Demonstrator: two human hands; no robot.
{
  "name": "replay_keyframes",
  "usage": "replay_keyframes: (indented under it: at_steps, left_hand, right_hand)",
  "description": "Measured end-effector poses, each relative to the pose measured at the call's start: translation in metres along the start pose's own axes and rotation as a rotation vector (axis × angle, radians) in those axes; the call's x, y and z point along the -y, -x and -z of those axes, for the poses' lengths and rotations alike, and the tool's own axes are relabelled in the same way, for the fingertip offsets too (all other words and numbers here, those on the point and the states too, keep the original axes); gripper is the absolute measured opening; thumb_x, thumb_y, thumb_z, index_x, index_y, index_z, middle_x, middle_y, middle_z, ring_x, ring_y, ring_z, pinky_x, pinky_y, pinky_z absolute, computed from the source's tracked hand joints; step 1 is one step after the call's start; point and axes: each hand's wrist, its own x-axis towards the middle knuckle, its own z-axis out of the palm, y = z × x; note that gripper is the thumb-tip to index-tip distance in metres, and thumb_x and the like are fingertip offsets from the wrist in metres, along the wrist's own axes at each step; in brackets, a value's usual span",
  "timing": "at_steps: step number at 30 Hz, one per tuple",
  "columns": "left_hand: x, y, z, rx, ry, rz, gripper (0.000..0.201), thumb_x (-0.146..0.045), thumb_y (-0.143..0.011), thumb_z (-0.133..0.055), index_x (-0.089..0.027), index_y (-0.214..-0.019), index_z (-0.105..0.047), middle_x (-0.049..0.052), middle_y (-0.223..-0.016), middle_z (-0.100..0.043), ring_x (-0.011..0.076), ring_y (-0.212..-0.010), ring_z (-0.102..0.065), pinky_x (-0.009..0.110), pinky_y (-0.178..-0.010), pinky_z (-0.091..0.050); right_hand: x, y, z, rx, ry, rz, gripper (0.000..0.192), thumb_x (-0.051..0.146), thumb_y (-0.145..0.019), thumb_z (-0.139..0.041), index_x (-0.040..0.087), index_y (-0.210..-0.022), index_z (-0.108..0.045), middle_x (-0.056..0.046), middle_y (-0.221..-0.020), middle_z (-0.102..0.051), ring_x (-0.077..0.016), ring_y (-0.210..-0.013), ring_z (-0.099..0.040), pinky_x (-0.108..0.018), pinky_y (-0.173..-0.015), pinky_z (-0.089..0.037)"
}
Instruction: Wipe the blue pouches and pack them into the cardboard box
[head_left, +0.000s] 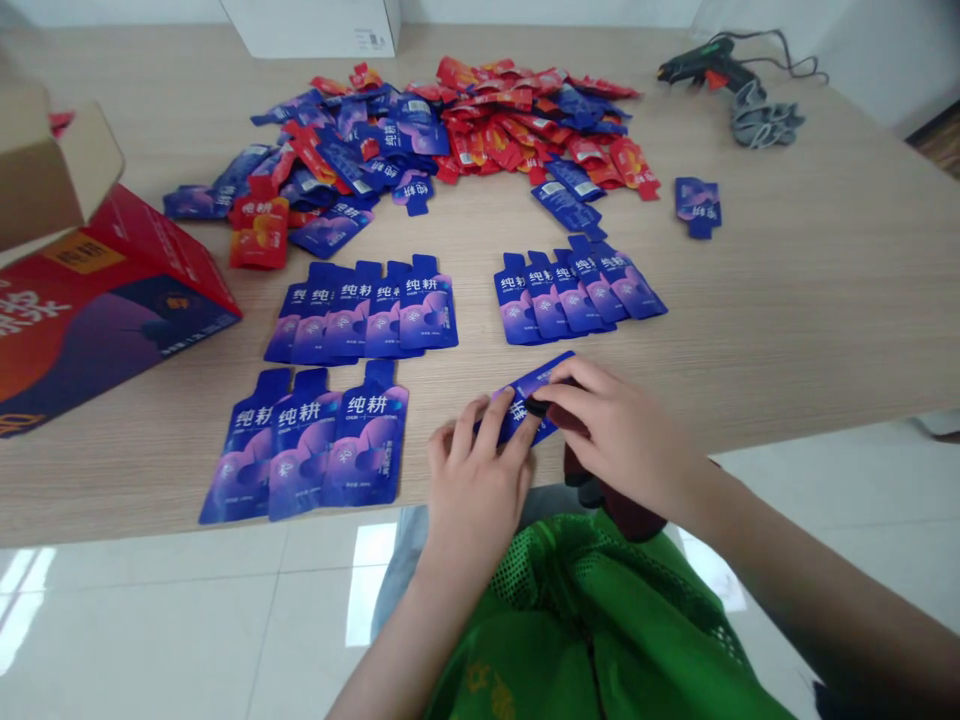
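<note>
On the near side of the wooden table (795, 330), a little to the right of the middle, there lies one blue pouch (541, 378), turned aslant, and both hands are at it. The left hand (480, 462) is laid over its left part with the fingers bent and a little apart; whether it also pinches the pouch, I cannot tell. The right hand (619, 425) is closed narrowly around a dark tool (636, 515), whose black end is over the pouch, just beside the left fingers; whether this end touches the pouch is not clear, and the kind of tool is mostly hidden by the hand. To the left of the hands, three blue pouches (366, 445) lie in a near row, each partly overlapping the next. Farther, there are two more overlapping rows: a left row (427, 308) and a right row (630, 285), all with their necks toward the far side. Behind them spreads a mixed heap (487, 115) of red and blue pouches, and one single pouch (698, 207) lies apart to the right, with its neck toward the near side. An opened carton (180, 260) stands on the left, a white box (315, 25) at the far edge, and a glue gun (697, 65) with a cord at the far right, beside a grey object (765, 120).
</note>
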Motion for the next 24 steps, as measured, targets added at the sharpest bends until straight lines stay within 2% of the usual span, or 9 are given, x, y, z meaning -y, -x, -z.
replay_keyframes:
  at_steps: [2, 6, 9, 12, 15, 18, 21, 24]
  left_hand:
    - [0.0, 0.0, 0.0, 0.0, 0.013, 0.007, 0.046, -0.026, -0.098, -0.05, -0.036, -0.143, -0.053, 0.001, -0.151, -0.051, 0.0291, -0.132, -0.047, 0.05, -0.097, -0.036]
    - [0.001, -0.001, 0.0, -0.01, 0.041, 0.005, 0.048, -0.024, -0.096, -0.052, -0.036, -0.142, -0.053, 0.002, -0.15, -0.052, 0.0301, -0.131, -0.047, 0.05, -0.097, -0.036]
    - [0.0, -0.002, 0.0, -0.003, 0.041, -0.003, 0.047, -0.023, -0.096, -0.052, -0.035, -0.142, -0.054, 0.003, -0.149, -0.053, 0.0305, -0.13, -0.047, 0.05, -0.098, -0.037]
    - [0.001, -0.003, 0.002, -0.001, 0.02, -0.002, 0.047, -0.023, -0.097, -0.051, -0.036, -0.143, -0.053, 0.002, -0.148, -0.053, 0.0297, -0.129, -0.048, 0.05, -0.098, -0.037]
    - [0.001, -0.002, 0.003, 0.001, 0.022, 0.0, 0.047, -0.026, -0.099, -0.049, -0.035, -0.144, -0.051, 0.002, -0.148, -0.054, 0.0291, -0.128, -0.049, 0.049, -0.098, -0.037]
    - [0.002, -0.003, 0.005, 0.016, 0.046, -0.02, 0.046, -0.032, -0.099, -0.049, -0.035, -0.146, -0.049, 0.002, -0.148, -0.053, 0.0291, -0.128, -0.048, 0.05, -0.098, -0.036]
    - [0.002, -0.006, 0.004, 0.015, 0.055, -0.018, 0.047, -0.034, -0.097, -0.052, -0.032, -0.145, -0.051, 0.004, -0.146, -0.055, 0.0309, -0.125, -0.049, 0.05, -0.096, -0.037]
    - [0.005, -0.012, 0.005, -0.025, 0.05, -0.053, 0.043, -0.03, -0.095, -0.056, -0.026, -0.137, -0.058, 0.005, -0.138, -0.061, 0.0309, -0.119, -0.053, 0.047, -0.092, -0.039]
  right_hand:
    - [-0.008, 0.002, 0.0, -0.008, 0.009, -0.072, 0.025, 0.013, -0.093, -0.052, 0.017, -0.107, -0.071, -0.007, -0.112, -0.065, -0.0228, -0.097, -0.065, -0.036, -0.083, -0.052]
    - [-0.026, 0.005, 0.015, -0.033, 0.122, -0.178, 0.023, 0.011, -0.089, -0.054, 0.018, -0.099, -0.073, -0.006, -0.104, -0.067, -0.0222, -0.086, -0.066, -0.035, -0.073, -0.051]
    - [-0.023, -0.001, 0.019, -0.094, 0.141, -0.133, 0.024, 0.013, -0.091, -0.053, 0.018, -0.105, -0.072, -0.007, -0.108, -0.067, -0.0231, -0.091, -0.066, -0.035, -0.076, -0.051]
    - [-0.017, -0.011, 0.011, -0.078, 0.126, -0.071, 0.025, 0.014, -0.092, -0.052, 0.018, -0.107, -0.071, -0.009, -0.112, -0.066, -0.0238, -0.095, -0.066, -0.036, -0.079, -0.051]
    - [-0.022, -0.012, 0.005, -0.026, 0.168, -0.146, 0.023, 0.013, -0.091, -0.052, 0.018, -0.101, -0.072, -0.01, -0.11, -0.067, -0.0253, -0.093, -0.067, -0.037, -0.077, -0.053]
    - [-0.034, -0.005, 0.009, 0.031, 0.14, -0.208, 0.026, 0.01, -0.091, -0.049, 0.016, -0.102, -0.071, -0.01, -0.108, -0.068, -0.0249, -0.091, -0.068, -0.038, -0.079, -0.053]
    - [-0.041, 0.002, 0.017, -0.013, 0.092, -0.19, 0.028, 0.012, -0.091, -0.05, 0.017, -0.108, -0.071, -0.008, -0.111, -0.069, -0.0246, -0.096, -0.068, -0.038, -0.085, -0.053]
    - [-0.042, 0.006, 0.021, -0.045, 0.034, -0.178, 0.029, 0.014, -0.09, -0.051, 0.019, -0.111, -0.071, -0.007, -0.111, -0.07, -0.024, -0.097, -0.069, -0.039, -0.088, -0.053]
